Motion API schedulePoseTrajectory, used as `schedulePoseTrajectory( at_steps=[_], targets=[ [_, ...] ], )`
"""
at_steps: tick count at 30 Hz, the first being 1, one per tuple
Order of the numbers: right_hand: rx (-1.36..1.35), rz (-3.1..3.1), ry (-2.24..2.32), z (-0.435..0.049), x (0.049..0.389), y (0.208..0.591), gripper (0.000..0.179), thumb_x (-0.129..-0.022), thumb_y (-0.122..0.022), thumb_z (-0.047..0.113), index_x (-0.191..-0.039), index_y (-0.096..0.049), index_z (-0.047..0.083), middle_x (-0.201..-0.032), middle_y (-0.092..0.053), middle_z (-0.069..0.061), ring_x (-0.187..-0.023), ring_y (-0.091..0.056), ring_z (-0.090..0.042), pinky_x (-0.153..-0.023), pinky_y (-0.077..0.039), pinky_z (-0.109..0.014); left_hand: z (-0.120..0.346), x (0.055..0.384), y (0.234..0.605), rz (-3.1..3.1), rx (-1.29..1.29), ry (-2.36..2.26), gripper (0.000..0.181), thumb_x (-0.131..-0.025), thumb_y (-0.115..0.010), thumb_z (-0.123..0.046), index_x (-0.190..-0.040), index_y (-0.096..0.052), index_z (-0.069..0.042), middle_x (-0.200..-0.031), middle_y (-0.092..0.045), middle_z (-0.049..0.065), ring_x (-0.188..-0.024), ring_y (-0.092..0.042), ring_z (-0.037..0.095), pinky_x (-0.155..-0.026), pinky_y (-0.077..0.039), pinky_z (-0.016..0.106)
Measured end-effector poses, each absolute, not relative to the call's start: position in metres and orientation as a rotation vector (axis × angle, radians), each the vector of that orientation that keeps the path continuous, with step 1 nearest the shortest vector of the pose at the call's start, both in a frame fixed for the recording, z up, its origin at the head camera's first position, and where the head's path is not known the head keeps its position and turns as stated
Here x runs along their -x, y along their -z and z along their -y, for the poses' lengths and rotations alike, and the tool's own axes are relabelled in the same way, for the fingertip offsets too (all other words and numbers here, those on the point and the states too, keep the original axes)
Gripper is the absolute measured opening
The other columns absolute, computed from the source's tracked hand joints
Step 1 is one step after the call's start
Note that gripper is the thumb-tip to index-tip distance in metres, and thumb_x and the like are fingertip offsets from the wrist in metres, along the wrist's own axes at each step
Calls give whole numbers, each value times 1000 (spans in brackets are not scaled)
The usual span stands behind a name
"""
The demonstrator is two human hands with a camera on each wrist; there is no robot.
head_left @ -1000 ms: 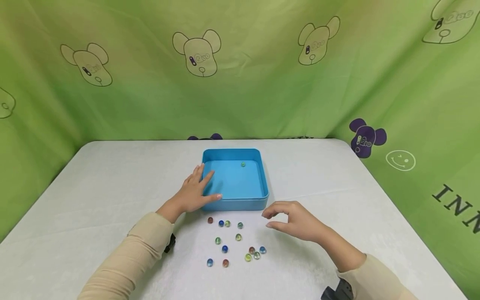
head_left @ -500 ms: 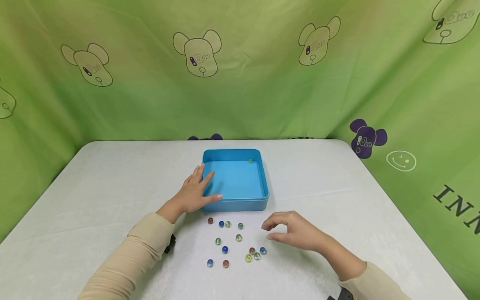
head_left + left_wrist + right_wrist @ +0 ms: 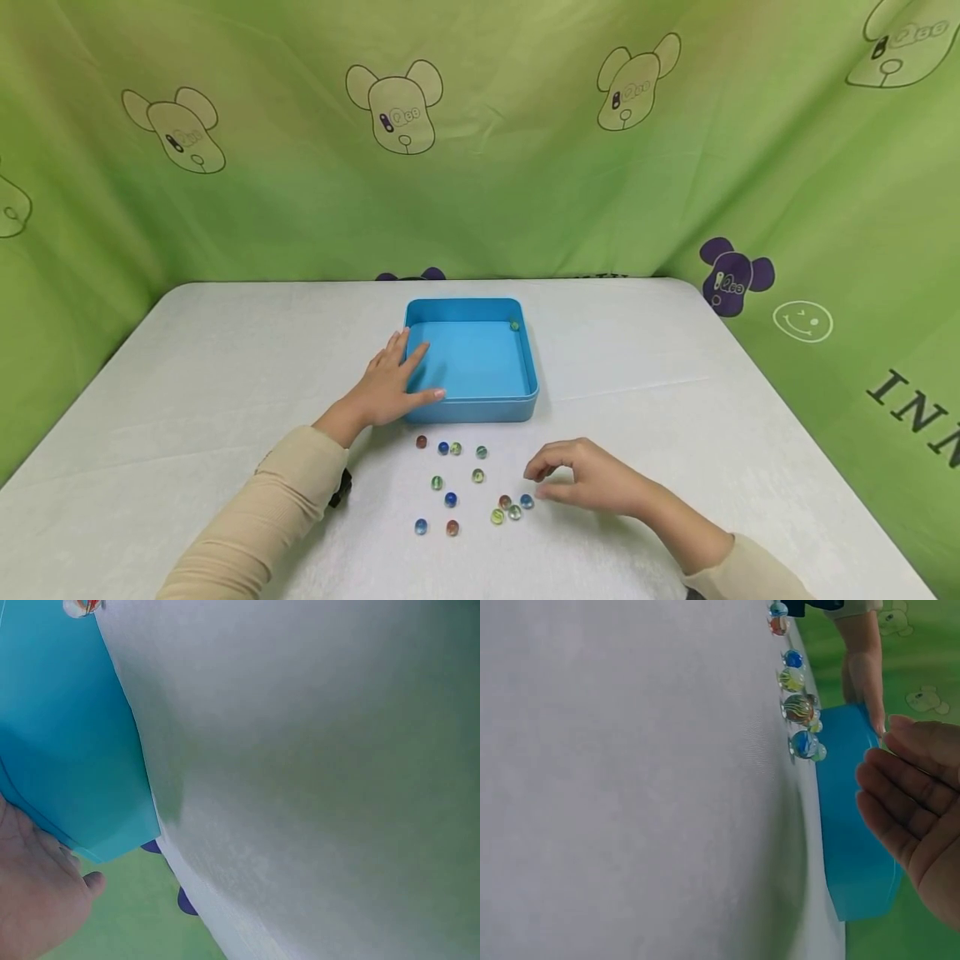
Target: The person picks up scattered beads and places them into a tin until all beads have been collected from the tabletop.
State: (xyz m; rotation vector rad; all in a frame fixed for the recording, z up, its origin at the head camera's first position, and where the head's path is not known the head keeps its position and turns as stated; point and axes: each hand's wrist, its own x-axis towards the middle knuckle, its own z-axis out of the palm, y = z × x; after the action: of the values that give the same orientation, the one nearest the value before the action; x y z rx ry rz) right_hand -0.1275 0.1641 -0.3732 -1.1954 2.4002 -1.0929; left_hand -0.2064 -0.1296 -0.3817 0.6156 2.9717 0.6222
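A square blue box (image 3: 480, 410) stands on the white table, with one green marble (image 3: 514, 326) in its far right corner. My left hand (image 3: 384, 390), fingers spread, rests on the box's left side and near rim. Between the box and me lie several glass marbles in brown, blue, green and clear. My right hand (image 3: 588, 479) hovers just right of a blue marble (image 3: 527, 501), fingers loosely bent and nothing between them. Beside that marble sit a brown marble (image 3: 505, 502), a clear marble (image 3: 514, 512) and a yellow-green marble (image 3: 497, 517).
The white tablecloth (image 3: 247, 358) extends on both sides of the box. A green printed curtain (image 3: 480, 200) hangs behind the table and along its sides. Farther left of the marble cluster are another blue marble (image 3: 421, 527) and a reddish marble (image 3: 452, 528).
My right hand has moved down toward the near marbles. The green marble in the box has rolled right into the far corner. My left hand has stayed in place.
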Motion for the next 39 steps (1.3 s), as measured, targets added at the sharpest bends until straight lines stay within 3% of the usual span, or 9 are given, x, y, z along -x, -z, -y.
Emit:
schedulePoseTrajectory(
  at_steps=[39],
  targets=[
    [1123, -2360, 901, -161, 126, 383, 18, -77, -65, 12, -93, -64, 6, -88, -61, 6, -78, -54, -3, -70, -45, -21, 130, 205, 380, -2969, -615, -631, 82, -78, -47, -57, -139, -18, -10, -142, 3, 16, -129, 5, 30, -99, -7, 49]
  ],
)
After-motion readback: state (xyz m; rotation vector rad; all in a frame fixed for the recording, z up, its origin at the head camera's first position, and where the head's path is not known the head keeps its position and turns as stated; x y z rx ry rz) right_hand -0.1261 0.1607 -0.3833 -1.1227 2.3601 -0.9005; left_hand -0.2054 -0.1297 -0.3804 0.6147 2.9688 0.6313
